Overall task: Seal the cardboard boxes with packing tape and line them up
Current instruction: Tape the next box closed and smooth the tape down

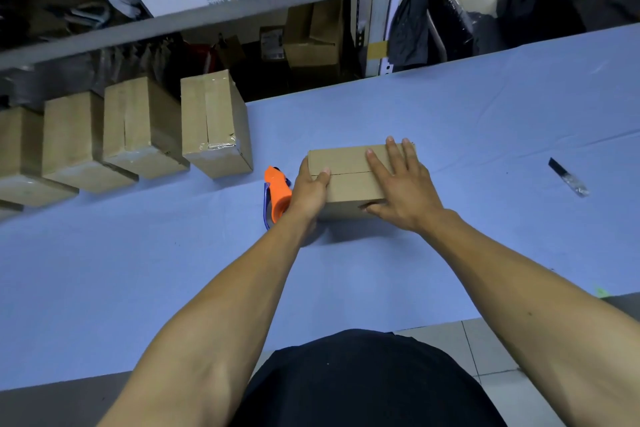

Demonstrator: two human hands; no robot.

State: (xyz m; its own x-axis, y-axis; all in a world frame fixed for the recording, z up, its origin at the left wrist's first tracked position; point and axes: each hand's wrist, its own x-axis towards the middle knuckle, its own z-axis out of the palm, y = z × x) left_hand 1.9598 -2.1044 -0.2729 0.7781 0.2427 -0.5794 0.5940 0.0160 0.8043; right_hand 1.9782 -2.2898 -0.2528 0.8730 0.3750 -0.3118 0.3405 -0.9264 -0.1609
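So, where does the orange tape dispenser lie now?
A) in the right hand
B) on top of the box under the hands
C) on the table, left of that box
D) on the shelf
C: the orange tape dispenser lies on the blue table, just behind the left hand, which grips the box.

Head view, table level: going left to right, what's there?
Row of taped boxes → tape dispenser → left hand → unsealed box → right hand → knife.
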